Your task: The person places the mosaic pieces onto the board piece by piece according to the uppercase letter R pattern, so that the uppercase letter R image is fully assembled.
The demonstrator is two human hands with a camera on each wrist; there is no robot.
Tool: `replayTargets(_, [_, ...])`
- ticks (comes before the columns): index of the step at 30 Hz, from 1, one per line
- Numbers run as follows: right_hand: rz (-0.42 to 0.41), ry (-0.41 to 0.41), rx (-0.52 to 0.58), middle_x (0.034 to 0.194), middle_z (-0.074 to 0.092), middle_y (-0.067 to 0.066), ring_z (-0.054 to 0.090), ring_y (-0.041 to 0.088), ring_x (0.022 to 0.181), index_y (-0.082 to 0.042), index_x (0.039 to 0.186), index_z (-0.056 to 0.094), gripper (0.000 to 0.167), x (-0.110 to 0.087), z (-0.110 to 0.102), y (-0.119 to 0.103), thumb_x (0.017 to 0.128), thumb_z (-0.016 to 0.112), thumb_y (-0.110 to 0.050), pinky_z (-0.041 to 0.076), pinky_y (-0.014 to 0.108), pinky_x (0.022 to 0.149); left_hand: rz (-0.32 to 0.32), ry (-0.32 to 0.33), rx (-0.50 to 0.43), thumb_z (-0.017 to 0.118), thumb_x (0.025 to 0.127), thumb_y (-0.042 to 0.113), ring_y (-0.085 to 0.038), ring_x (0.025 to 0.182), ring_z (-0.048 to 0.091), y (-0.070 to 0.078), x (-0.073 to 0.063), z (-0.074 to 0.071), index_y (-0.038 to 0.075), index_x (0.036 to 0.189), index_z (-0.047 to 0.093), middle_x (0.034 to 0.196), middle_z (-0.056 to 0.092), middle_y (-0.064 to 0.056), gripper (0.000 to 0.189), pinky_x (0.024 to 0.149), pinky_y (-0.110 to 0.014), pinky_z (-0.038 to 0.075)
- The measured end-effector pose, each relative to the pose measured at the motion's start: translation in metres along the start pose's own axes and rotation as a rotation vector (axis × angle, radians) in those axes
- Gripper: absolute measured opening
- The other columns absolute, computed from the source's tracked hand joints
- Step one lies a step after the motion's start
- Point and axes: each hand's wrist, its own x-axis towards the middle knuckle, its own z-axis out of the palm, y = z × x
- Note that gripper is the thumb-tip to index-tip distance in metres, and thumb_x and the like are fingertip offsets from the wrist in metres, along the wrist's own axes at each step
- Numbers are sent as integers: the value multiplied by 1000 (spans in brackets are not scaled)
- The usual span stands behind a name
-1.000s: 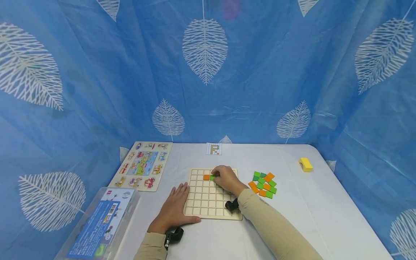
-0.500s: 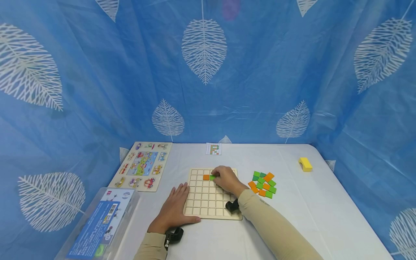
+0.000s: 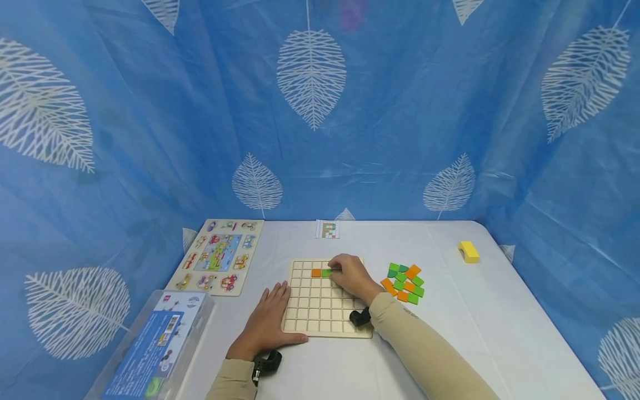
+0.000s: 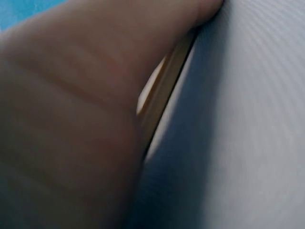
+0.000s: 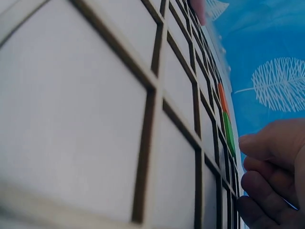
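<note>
A wooden grid board [image 3: 312,311] lies on the table, an orange square tile [image 3: 316,273] and a green square tile [image 3: 326,273] side by side in its upper rows. My right hand [image 3: 350,276] is over the board, fingertips at the green tile's right edge. In the right wrist view, the bent fingers [image 5: 255,143] are beside the green tile [image 5: 228,133], nothing pinched between them. My left hand [image 3: 270,320] lies spread at the board's left edge, thumb along the front corner; close up, the left wrist view shows its thumb side [image 4: 109,71] against the board's edge [image 4: 164,90].
A pile of loose green and orange tiles [image 3: 402,282] lies right of the board. Behind it is a small pattern card [image 3: 328,229]. A vehicle puzzle [image 3: 220,253] and a clear plastic box [image 3: 155,344] are at left, a yellow arch block [image 3: 469,251] at far right.
My right hand has shifted slightly right and let go of the green tile, which now shows more fully next to the orange one. My left hand has stayed in place.
</note>
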Motion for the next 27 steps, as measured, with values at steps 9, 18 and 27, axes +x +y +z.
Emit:
replayTargets(9, [-6, 11, -6, 112, 71, 8, 69, 25, 103, 1, 118, 75, 24, -8, -12, 11, 95, 76, 0, 59, 39, 88, 0, 3, 3, 70, 68, 91, -35, 156, 22, 0, 1, 4, -4, 163, 32, 169, 29, -18, 140, 126, -53, 14])
replayTargets(18, [35, 50, -40, 114, 71, 11, 69, 27, 104, 0, 119, 74, 23, -11, -35, 19, 96, 76, -1, 59, 41, 89, 22, 19, 0, 72, 68, 90, -36, 156, 23, 2, 7, 2, -4, 162, 32, 168, 30, -19, 139, 126, -54, 16])
replayTargets(27, [53, 73, -65, 113, 71, 13, 68, 32, 106, 2, 118, 74, 22, -15, -49, 34, 97, 74, -3, 58, 49, 91, -13, -2, -6, 71, 67, 90, -35, 156, 21, 1, 2, -1, -3, 163, 31, 169, 28, -17, 140, 127, -53, 12])
